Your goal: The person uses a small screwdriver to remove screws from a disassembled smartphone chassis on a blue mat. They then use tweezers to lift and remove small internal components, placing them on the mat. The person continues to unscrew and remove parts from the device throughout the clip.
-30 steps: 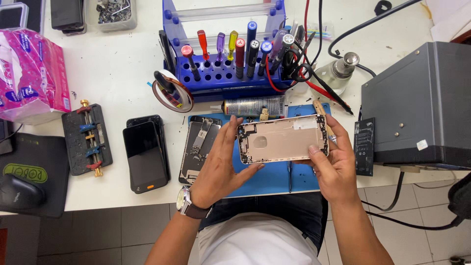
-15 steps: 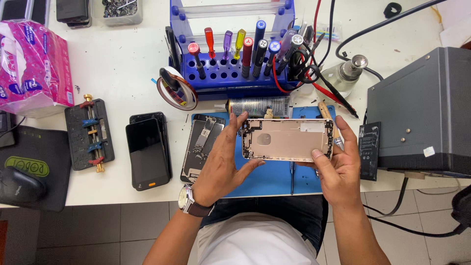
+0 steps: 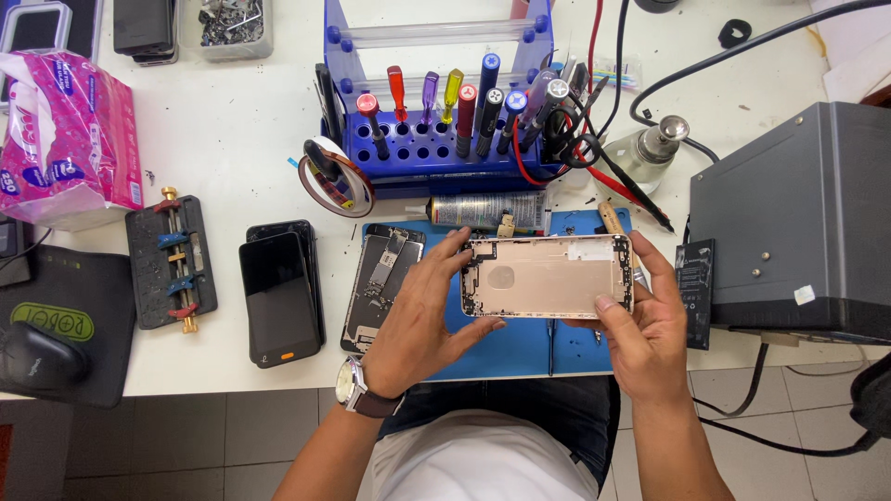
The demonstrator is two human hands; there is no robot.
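I hold an empty gold phone housing (image 3: 546, 276) flat above a blue work mat (image 3: 520, 343), its inside facing up. My left hand (image 3: 422, 325) grips its left end, thumb under the lower edge and fingers on the upper corner. My right hand (image 3: 645, 325) holds the right end, thumb on the lower corner and fingers behind. A watch sits on my left wrist. An opened phone with its circuit board exposed (image 3: 380, 278) lies on the mat just left of my left hand.
A blue rack of screwdrivers (image 3: 436, 121) stands behind, with a tape roll (image 3: 336, 176) and a glue tube (image 3: 487, 211). Two dark phones (image 3: 278, 292) and a clamp jig (image 3: 172, 260) lie left. A grey box (image 3: 798, 223) stands right, a pink tissue pack (image 3: 60, 139) far left.
The housing has stayed in both hands and has been held almost still; my fingers have shifted slightly along its edges.
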